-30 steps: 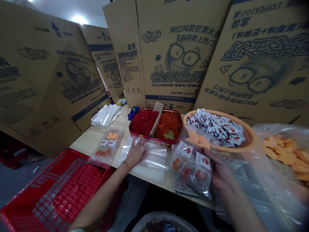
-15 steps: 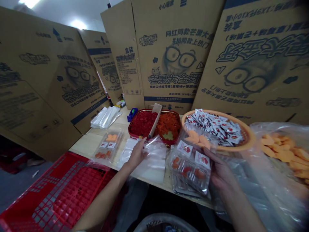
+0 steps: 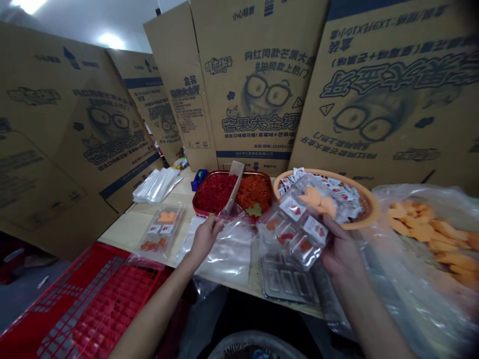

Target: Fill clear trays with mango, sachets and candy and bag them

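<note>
My right hand [image 3: 339,244] grips the right side of a clear plastic tray [image 3: 299,222], tilted and lifted above the table. In its compartments lie orange pieces, two white printed sachets and red bits. Below it rests a stack of empty clear trays [image 3: 288,279]. My left hand [image 3: 205,237] pinches the edge of a clear plastic bag [image 3: 237,224], raised off the flat bags [image 3: 224,254] on the table. Another filled tray [image 3: 161,232], apparently inside a clear bag, lies to the left.
Behind my hands stands a red tub [image 3: 217,192] of red and orange bits with a cardboard divider. An orange basket [image 3: 370,212] holds sachets. Orange pieces [image 3: 422,224] lie in plastic at right. A red crate [image 3: 108,304] sits lower left; cardboard boxes [image 3: 258,99] wall the back.
My right hand has lifted the filled tray off the stack, uncovering the empty trays. My left hand has pulled the bag slightly up and stayed closed on its edge. The view has shifted a little.
</note>
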`<action>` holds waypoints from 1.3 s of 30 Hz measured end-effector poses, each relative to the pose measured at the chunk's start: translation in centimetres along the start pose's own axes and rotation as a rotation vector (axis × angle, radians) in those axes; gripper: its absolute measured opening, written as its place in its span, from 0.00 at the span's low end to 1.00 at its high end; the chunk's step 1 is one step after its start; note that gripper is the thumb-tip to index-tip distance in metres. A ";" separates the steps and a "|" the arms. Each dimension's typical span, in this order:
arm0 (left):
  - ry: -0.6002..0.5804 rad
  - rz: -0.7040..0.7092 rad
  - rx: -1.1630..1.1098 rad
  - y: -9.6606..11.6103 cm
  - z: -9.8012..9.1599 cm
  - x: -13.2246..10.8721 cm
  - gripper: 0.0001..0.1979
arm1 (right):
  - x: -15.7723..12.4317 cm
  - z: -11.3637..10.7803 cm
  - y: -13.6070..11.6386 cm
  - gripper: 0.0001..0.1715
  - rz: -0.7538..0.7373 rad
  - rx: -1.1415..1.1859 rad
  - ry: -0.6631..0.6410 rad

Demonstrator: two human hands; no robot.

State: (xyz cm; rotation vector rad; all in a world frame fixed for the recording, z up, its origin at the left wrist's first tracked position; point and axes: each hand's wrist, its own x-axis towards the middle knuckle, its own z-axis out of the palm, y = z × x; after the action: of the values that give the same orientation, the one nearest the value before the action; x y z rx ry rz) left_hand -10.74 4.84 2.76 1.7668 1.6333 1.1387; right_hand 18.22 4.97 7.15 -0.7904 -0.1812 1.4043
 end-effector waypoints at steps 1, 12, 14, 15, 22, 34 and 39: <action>-0.015 -0.004 -0.035 0.5 -0.1 -0.1 0.13 | 0.3 0.6 -0.1 0.07 -0.046 0.031 -0.006; 0.087 -0.198 -0.491 4.9 0.2 -1.5 0.15 | 1.8 9.3 0.5 0.07 -0.318 0.230 -0.218; 0.084 -0.205 -0.517 5.2 0.1 -1.7 0.16 | 1.6 9.8 1.2 0.08 -0.357 0.239 -0.239; 0.082 -0.210 -0.524 5.3 0.1 -1.8 0.16 | 1.6 9.9 1.5 0.10 -0.382 0.241 -0.243; 0.094 -0.249 -0.584 6.0 -0.5 -2.2 0.16 | 2.1 8.9 2.6 0.15 -0.437 0.221 -0.219; 0.075 -0.382 -0.663 6.8 -1.2 -2.5 0.15 | 1.4 8.0 2.9 0.15 -0.220 -0.005 -0.327; 0.017 -0.381 -0.668 6.8 -1.3 -2.5 0.16 | 0.9 7.8 2.8 0.14 -0.144 -0.097 -0.390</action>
State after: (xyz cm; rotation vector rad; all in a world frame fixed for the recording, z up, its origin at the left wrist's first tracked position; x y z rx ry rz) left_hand -7.80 1.00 8.30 0.9804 1.3020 1.3060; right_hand 11.85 8.69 10.94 -0.5627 -0.5998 1.4079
